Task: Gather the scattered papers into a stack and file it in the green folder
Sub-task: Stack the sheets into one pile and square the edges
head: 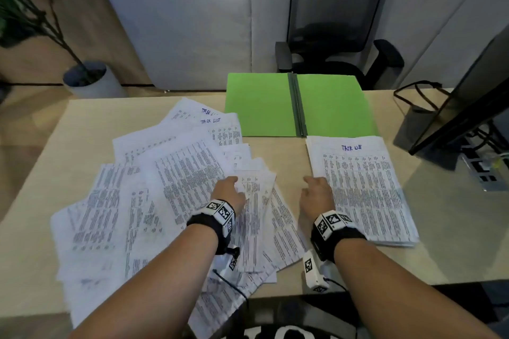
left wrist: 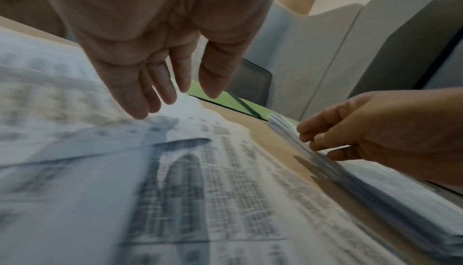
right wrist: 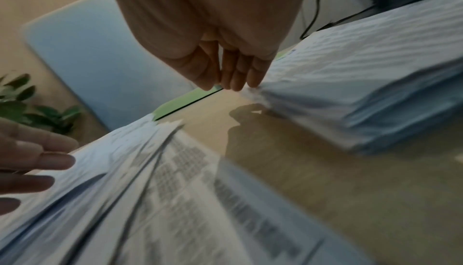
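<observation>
We are looking down at a light wooden desk point(head: 275, 278) that is taking up most of the head view. Across its left half the scattered papers point(head: 137, 201) are fanning out in an overlapping mess, some sheets hanging over the near edge; the wrist views are showing them blurred point(left wrist: 225, 190) point(right wrist: 150, 190). On the right a squared stack point(head: 363, 190) of printed sheets headed "TASK LIST" is lying flat, its far edge just touching or nearly touching the green folder point(head: 264, 107), we cannot tell which. The folder is lying open and flat at the far edge of the desk, dark spine in the middle, both leaves bare, with a black office chair point(head: 336, 22) behind it. A potted plant point(head: 82, 77) is standing on the floor far left; a dark monitor point(head: 468, 107) and cables are sitting at the right.

We are holding the left hand point(head: 228, 190) palm down over the right part of the loose sheets, fingers point(left wrist: 140, 98) straight and slightly spread, tips touching or almost touching the paper, gripping nothing. We are resting the right hand point(head: 316, 192) at the stack's left edge, fingers point(right wrist: 235, 75) held together and loosely bent, tips against the sheet edges point(right wrist: 313, 95), nothing pinched. Bare desk is showing between the two hands.
</observation>
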